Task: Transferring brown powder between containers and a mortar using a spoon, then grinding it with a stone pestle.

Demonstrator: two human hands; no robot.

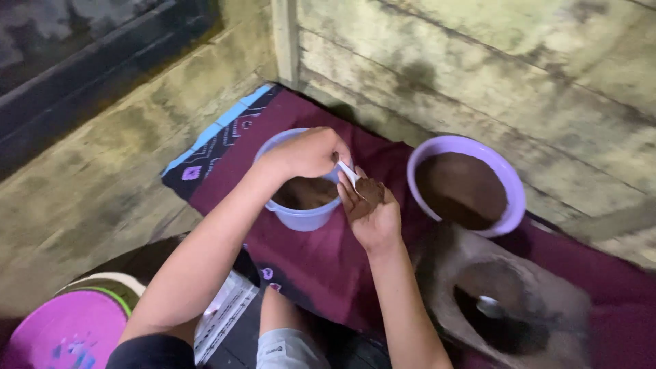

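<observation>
The left hand (307, 154) hides most of the white spoon (348, 174); at 7 o'clock, the pink lid (65, 335) is cut off.

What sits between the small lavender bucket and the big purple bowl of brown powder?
In the head view, the right hand, palm up with brown powder on it, sits between the small lavender bucket and the purple bowl, over the maroon cloth.

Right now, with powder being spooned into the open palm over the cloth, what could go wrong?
1. The right hand is cupped with brown powder beside the small lavender bowl, not over it; a tilt could spill powder onto the maroon cloth.
2. The left hand holds the white spoon close to the bowl's rim; a knock might tip the bowl.
3. The fuller purple bowl sits near the right forearm.
</observation>
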